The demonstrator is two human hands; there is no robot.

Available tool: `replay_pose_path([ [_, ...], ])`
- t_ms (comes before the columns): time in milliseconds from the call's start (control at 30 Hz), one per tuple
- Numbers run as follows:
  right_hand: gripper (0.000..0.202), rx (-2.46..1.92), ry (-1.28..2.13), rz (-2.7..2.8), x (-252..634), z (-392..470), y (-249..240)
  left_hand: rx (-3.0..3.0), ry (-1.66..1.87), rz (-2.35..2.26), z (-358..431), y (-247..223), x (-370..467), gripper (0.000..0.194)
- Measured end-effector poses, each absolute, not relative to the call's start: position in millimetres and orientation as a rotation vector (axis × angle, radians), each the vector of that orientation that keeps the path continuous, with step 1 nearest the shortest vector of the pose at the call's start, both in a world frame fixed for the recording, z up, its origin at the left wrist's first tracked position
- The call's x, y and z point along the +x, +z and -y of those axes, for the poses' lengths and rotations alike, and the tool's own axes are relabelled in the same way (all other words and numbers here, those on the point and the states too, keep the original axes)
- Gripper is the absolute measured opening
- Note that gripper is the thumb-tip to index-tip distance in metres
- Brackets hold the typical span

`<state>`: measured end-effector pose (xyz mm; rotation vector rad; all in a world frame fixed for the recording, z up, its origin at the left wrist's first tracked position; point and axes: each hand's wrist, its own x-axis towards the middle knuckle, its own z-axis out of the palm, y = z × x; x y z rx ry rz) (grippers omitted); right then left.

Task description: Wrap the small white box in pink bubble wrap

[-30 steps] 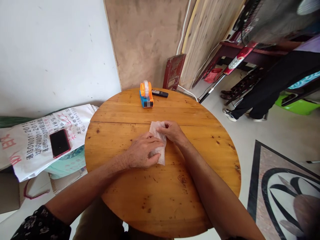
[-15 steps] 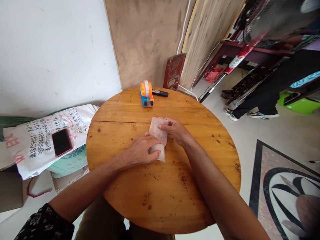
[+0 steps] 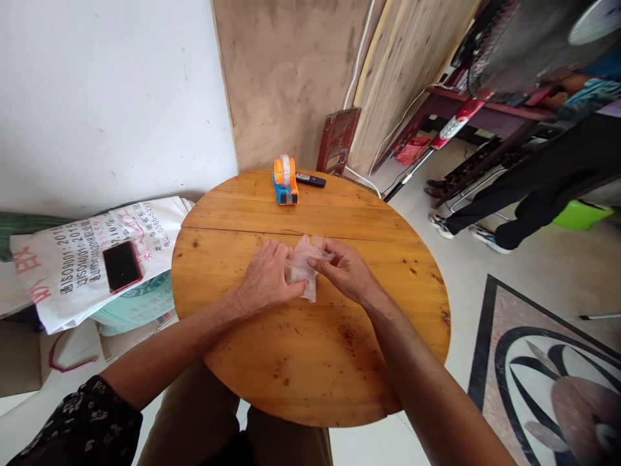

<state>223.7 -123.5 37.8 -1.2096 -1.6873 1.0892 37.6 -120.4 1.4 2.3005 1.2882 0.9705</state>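
Note:
A small piece of translucent, whitish bubble wrap (image 3: 306, 264) lies over the middle of the round wooden table (image 3: 310, 382), crumpled between my hands. Its left side is under the fingers and thumb of my left hand (image 3: 269, 275), which is closed on it. Pinching the upper right part between thumb and fingers is my right hand (image 3: 342, 268). Whether anything is wrapped inside cannot be made out. Beyond the hands, at the far edge, stands an orange and blue tape dispenser (image 3: 286, 180) with a roll of clear tape.
Behind the dispenser lies a black remote-like object (image 3: 311, 180). A phone (image 3: 122, 266) rests on a white printed sack (image 3: 77, 255) to the left. A wooden chair (image 3: 338, 139) stands past the table, a fan pole (image 3: 456, 123) and another person's legs (image 3: 519, 200) to the right.
My right hand has folded the upper part of the bubble wrap over, so it looks more crumpled. My left hand has shifted slightly up and left. The other person's legs have moved a little.

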Motion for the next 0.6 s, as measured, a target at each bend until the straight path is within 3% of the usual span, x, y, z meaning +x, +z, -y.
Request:
replay_pose_path([
  [133, 0.015, -1.21, 0.919, 1.86, 226.1, 133.6, 39.5, 2.099, 0.916, -1.163, 116.7, 2.7, 35.1, 0.066],
  [333, 0.006, -1.141, 0.653, 2.0, 222.7, 149.9, 35.3, 1.83, 0.764, -1.0, 113.4, 1.4, 33.2, 0.034],
  [600, 0.029, -1.109, 0.259, 2.086, 221.1, 170.8, 10.0, 1.971, 0.814, -0.962, 107.7, -4.9, 32.4, 0.02],
])
